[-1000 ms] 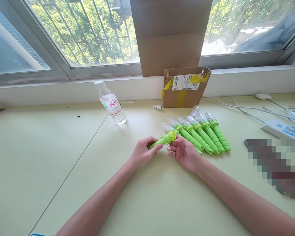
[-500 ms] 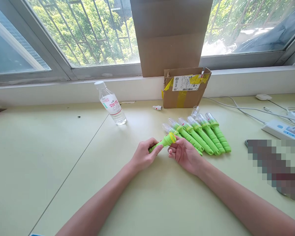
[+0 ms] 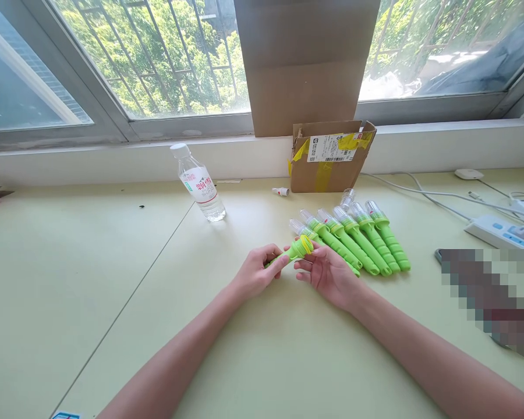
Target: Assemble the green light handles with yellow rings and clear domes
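Observation:
My left hand (image 3: 261, 269) is wrapped round the handle of a green torch-like piece (image 3: 297, 248), which tilts up to the right and has a yellow ring at its wide end. At that ring, the thumb and forefinger of my right hand (image 3: 329, 273) touch the rim, while its other fingers are loosely spread, palm up. Just behind and to the right lie several green sticks with clear caps (image 3: 363, 238), side by side on the table. A loose clear cap (image 3: 347, 198) rests behind them.
A cardboard box (image 3: 327, 166) stands by the sill, with a small white-and-red piece (image 3: 281, 191) beside it. A water bottle (image 3: 202, 186) stands left of centre. Cables, a power strip (image 3: 502, 231) and a pixelated object (image 3: 489, 297) are on the right of the table (image 3: 113, 262).
The lower fingers of my right hand have spread a little and moved slightly left. The green piece stays in my left hand at nearly the same place. The view has shifted slightly.

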`<state>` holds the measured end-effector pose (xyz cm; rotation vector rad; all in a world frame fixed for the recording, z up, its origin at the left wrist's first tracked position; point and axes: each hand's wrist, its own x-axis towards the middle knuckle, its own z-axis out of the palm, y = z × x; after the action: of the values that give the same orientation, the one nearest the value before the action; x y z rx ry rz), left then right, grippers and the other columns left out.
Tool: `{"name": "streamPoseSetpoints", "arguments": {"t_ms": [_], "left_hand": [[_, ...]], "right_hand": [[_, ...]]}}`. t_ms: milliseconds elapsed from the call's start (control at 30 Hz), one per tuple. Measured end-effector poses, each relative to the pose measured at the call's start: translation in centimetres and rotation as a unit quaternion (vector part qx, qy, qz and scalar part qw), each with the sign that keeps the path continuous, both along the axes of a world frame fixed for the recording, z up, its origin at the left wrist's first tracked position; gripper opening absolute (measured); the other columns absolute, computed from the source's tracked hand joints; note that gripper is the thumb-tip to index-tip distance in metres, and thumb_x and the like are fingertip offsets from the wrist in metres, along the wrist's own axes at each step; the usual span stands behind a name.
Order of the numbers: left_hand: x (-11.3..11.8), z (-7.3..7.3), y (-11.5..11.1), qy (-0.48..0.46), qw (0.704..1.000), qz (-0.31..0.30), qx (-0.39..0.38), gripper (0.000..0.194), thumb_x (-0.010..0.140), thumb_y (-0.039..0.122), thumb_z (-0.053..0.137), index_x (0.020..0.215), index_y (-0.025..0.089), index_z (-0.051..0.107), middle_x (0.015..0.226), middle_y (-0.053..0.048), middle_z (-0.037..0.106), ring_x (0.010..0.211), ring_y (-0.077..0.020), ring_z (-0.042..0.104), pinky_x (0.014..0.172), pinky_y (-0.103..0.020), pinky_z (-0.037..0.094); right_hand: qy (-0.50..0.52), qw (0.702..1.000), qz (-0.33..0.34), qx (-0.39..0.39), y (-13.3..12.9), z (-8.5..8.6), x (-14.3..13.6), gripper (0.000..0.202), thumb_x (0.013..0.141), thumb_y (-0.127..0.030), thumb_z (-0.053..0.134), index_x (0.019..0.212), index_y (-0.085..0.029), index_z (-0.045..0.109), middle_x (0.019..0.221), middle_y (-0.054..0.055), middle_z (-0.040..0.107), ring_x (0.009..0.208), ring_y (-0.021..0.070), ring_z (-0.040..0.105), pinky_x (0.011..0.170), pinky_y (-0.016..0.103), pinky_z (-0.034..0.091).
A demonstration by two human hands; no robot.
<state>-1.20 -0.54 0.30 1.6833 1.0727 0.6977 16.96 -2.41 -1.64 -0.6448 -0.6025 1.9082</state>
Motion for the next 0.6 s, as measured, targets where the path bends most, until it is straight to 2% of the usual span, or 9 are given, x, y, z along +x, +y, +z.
{"name": "streamPoseSetpoints", "arguments": {"t_ms": [167,267,467,600], "left_hand": [[0.15,-0.17,0.03,0.006,0.999,0.013,0.039,0.033,0.076,0.047,0.064,0.073,0.016,0.055,0.053,0.006,0.046,0.046,-0.0054,0.037,0.045,-0.020,0.027],[0.21,-0.31,-0.05,0.000,1.000,0.024,0.010,0.033,0.075,0.048,0.066,0.081,0.017,0.055,0.052,0.007,0.048,0.043,-0.0053,0.038,0.042,-0.019,0.028],[0.00,-0.33,0.02,-0.016,0.999,0.030,-0.042,0.033,0.074,0.047,0.067,0.080,0.017,0.056,0.061,0.003,0.059,0.043,-0.0070,0.049,0.039,-0.019,0.035],[-0.20,-0.38,0.22,-0.028,0.998,0.026,-0.048,0.034,0.074,0.046,0.068,0.086,0.014,0.065,0.066,-0.001,0.062,0.049,-0.0103,0.056,0.039,-0.019,0.038]], "right_hand": [[0.021,1.000,0.000,-0.005,0.15,-0.28,0.02,0.021,0.079,-0.019,0.056,0.099,-0.022,0.062,0.097,0.003,0.070,0.068,0.0134,0.062,0.066,0.028,0.053],[0.024,1.000,-0.001,-0.003,0.19,-0.35,0.04,0.023,0.079,-0.017,0.054,0.100,-0.021,0.062,0.091,0.003,0.070,0.066,0.0130,0.062,0.066,0.028,0.053],[0.021,1.000,0.002,-0.004,0.18,-0.33,0.04,0.020,0.079,-0.017,0.054,0.097,-0.021,0.062,0.100,0.004,0.069,0.066,0.0121,0.061,0.066,0.028,0.053],[0.022,1.000,0.001,-0.009,0.18,-0.44,0.07,0.019,0.080,-0.016,0.055,0.097,-0.020,0.062,0.087,0.002,0.068,0.065,0.0119,0.060,0.065,0.026,0.053]]}}
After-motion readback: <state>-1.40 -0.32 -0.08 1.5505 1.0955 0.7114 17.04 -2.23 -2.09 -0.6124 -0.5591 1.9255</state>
